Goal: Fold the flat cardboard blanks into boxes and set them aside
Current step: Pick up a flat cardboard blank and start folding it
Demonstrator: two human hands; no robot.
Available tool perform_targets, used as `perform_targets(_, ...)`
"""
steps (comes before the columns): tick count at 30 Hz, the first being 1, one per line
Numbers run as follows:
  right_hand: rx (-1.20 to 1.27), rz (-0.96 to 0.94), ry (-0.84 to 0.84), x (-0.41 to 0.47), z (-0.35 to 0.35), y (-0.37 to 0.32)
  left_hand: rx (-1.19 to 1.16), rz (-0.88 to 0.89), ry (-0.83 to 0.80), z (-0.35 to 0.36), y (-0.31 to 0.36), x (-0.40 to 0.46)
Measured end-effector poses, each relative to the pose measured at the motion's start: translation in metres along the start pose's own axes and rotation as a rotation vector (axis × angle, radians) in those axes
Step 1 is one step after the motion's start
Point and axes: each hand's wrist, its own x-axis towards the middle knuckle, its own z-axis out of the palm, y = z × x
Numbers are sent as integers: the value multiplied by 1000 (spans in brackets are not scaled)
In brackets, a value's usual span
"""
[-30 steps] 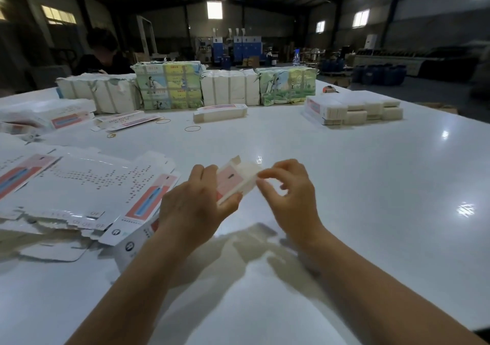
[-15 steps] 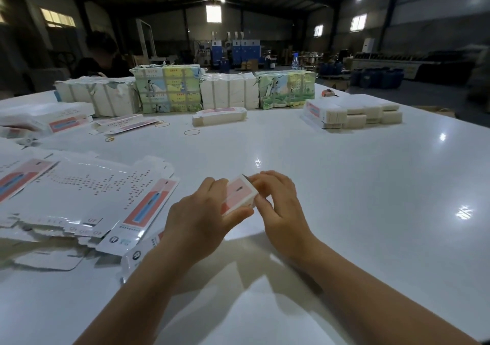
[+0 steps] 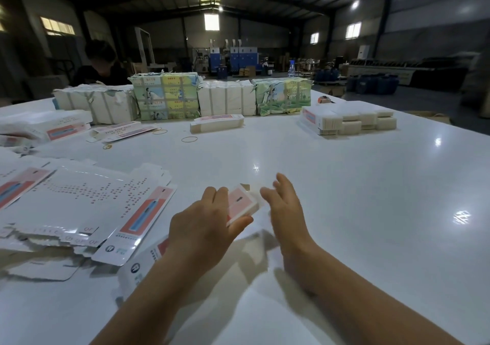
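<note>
Since half a second ago the right hand (image 3: 285, 206) has let go of the small box (image 3: 242, 203) and drawn back to its right, fingers now straight and spread, holding nothing; it is motion-blurred. The left hand (image 3: 205, 229) has kept its grip, thumb beneath and fingers curled over the top, and holds the box just above the white counter (image 3: 344, 185), pink panel up, in front of the person.

The box looks folded, though its far end is blurred and I cannot tell whether the end flap is fully tucked. My judgement is that the folding of this one is at or near its finish, and the step now is to set it aside. The next move probably calls for the left hand to carry it away, perhaps towards the stack of finished boxes (image 3: 347, 118) far right, and then for a hand to take a fresh sheet from the pile of flat blanks (image 3: 87, 201) at the left.
</note>
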Motion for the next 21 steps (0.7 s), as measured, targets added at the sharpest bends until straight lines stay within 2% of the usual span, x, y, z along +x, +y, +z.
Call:
perform_targets(2,334,295,-91,6,-2,-2,28,23,-16,3,2,-1)
perform_targets(3,366,303,-137,5,-3,-2,35,33,-23,5,4,-2)
perform_targets(5,200,130,-154,2,1,2,29,37,-23,6,5,-2)
perform_targets(9,-355,-393,-117,-3,4,12,0,41,-12,5,3,-1)
perform_targets(11,-565,-496,-146,-3,4,14,-8,63,-22,7,3,-3)
perform_targets(12,-571,-497,-154,-3,4,14,-18,67,-19,8,3,-3)
perform_targets(17,-55,-159,-173,-4,2,-3,-35,47,42,4,2,-4)
perform_targets(21,187,49,-280,-1,-6,-7,-57,86,97,-4,1,-5)
